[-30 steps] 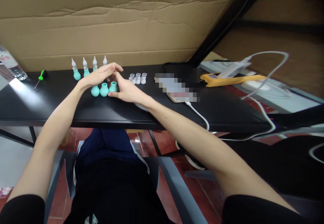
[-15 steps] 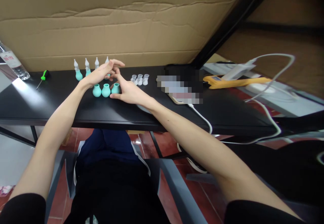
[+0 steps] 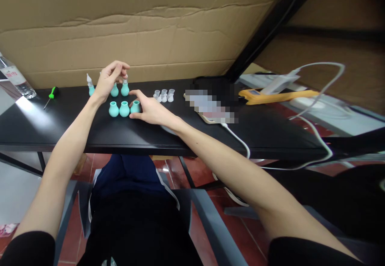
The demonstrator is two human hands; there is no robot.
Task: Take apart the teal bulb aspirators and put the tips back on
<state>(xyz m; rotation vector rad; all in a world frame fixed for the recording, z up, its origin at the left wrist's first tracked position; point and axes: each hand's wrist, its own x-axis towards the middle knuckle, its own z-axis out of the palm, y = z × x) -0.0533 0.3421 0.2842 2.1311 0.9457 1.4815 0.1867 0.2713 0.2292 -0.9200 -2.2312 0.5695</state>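
Note:
My left hand (image 3: pixel 112 77) is over the back row of turquoise nasal aspirators with white nozzles. Its fingers are curled at the nozzle of the rightmost nasal aspirator (image 3: pixel 124 89) and cover the tip. Behind that hand, one nasal aspirator is mostly hidden; the leftmost one (image 3: pixel 91 90) stands upright. Lower down, my right hand (image 3: pixel 147 109) has thumb and index finger spread around a turquoise bulb (image 3: pixel 135 106) with an open mouth. Two more such bulbs, a middle bulb (image 3: pixel 124 109) and a left bulb (image 3: pixel 113 109), stand beside it in a row.
Several clear and white nozzle parts (image 3: pixel 164 95) stand right of my right hand. Further right lie a blurred-out phone (image 3: pixel 207 105) with a white cable (image 3: pixel 240 142) and a yellow tool (image 3: pixel 270 97). A green-handled screwdriver (image 3: pixel 52 93) and a water bottle (image 3: pixel 18 79) are at left.
My left hand has moved left and its fingers have curled in, uncovering the rightmost aspirator's bulb. My right hand has stayed around the same bulb, with its index finger now clearly visible.

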